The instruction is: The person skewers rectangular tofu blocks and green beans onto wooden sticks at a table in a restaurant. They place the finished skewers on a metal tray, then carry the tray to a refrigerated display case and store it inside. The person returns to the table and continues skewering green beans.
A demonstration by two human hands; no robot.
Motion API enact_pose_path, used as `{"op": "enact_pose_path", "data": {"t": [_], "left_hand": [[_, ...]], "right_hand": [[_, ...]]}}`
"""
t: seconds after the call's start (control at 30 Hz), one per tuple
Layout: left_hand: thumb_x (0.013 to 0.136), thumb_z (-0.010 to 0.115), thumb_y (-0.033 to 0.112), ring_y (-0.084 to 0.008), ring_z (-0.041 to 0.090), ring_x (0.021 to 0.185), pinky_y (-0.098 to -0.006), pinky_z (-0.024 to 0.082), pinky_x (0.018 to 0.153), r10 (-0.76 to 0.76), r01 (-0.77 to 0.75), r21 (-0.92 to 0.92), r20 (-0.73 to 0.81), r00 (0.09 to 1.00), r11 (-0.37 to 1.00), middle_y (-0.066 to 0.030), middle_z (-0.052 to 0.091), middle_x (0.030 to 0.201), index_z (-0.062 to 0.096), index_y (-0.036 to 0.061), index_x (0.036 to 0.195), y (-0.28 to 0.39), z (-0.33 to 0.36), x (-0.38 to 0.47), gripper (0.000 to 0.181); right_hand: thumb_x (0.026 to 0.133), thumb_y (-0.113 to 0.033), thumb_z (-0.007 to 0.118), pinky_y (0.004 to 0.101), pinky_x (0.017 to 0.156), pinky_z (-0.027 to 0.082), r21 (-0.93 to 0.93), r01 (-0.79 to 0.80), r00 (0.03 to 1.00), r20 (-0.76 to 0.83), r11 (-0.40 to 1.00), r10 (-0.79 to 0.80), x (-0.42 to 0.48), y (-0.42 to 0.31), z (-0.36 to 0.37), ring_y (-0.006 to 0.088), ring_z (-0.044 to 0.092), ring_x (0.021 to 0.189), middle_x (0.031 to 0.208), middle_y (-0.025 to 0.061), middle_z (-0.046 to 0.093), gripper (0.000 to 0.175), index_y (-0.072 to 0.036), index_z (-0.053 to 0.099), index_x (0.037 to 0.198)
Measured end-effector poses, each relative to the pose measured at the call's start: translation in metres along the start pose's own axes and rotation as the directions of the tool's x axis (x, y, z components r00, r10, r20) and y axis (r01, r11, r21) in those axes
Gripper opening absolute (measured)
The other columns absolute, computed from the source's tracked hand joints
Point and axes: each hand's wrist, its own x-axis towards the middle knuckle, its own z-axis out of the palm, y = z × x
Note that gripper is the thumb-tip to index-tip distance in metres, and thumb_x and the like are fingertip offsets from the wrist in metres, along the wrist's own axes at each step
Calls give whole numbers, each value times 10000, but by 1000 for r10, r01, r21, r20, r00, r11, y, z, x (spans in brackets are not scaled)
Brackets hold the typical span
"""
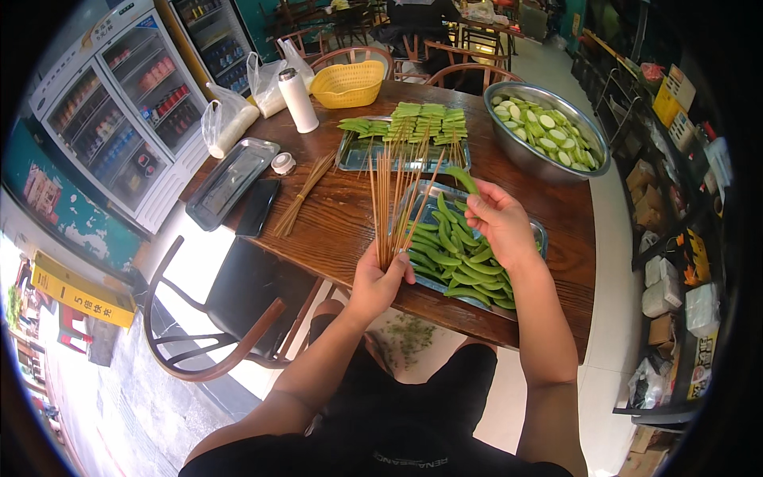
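Note:
My left hand (pixel 384 277) grips a fanned bunch of thin bamboo skewers (pixel 384 208) by the lower ends, tips pointing up and away. To its right, my right hand (pixel 501 217) pinches a curved green pea pod (pixel 462 179) between thumb and fingers, a little apart from the skewers. Beneath both hands lies a metal tray (pixel 539 232) heaped with loose green pods (pixel 459 262). Beyond it, a second metal tray (pixel 387 161) carries rows of skewered green pods (pixel 417 122), their sticks pointing towards me.
On the wooden table (pixel 334 250) are a banded skewer bundle (pixel 304 194), a phone (pixel 258 207), a dark tray (pixel 229 185), a white bottle (pixel 299 104), a yellow basket (pixel 347 83) and a steel basin (pixel 506 140) of sliced green vegetable (pixel 551 137). A chair (pixel 244 292) stands at left.

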Motion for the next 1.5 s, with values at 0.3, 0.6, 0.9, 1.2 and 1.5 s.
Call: {"op": "enact_pose_path", "data": {"t": [0.3,0.6,0.9,1.2,1.5], "left_hand": [[932,522,-72,-129,608,645,-259,503,643,-59,51,137,49,997,989,-63,609,775,500,5,1091,0,-3,3,178],[929,540,0,-89,521,529,-235,372,468,-187,176,157,57,981,972,-47,601,650,520,31,1026,2,-13,10,104],[968,502,-21,-146,636,691,-279,501,665,-154,140,89,184,971,986,-64,596,796,514,-8,1090,1,-9,7,123],[971,517,-30,-140,627,674,-268,500,644,-131,108,119,200,971,987,-50,582,810,524,-4,1100,0,-9,6,131],[989,520,-14,-133,625,678,-262,502,659,-126,105,133,159,979,986,-51,597,794,532,-15,1145,5,-5,4,157]], "right_hand": [[988,-111,608,277,730,492,443,-215,972,179,870,149,4,11,-9,106,581,789,976,14,656,194,-55,616,1173],[1019,-280,612,281,761,505,432,-159,983,-19,888,185,5,9,-8,136,590,855,1011,14,645,246,-72,631,1150],[1012,-292,625,299,845,534,462,-115,993,17,880,120,7,8,-10,141,631,937,1036,22,666,260,-58,640,1126],[1008,-274,633,297,796,537,395,-57,997,-20,917,71,5,1,-12,133,627,885,978,23,667,227,-55,654,1064],[999,-246,647,294,770,538,166,72,994,-89,984,-57,2,-7,-8,124,629,846,930,29,677,199,-49,665,1017]]}}
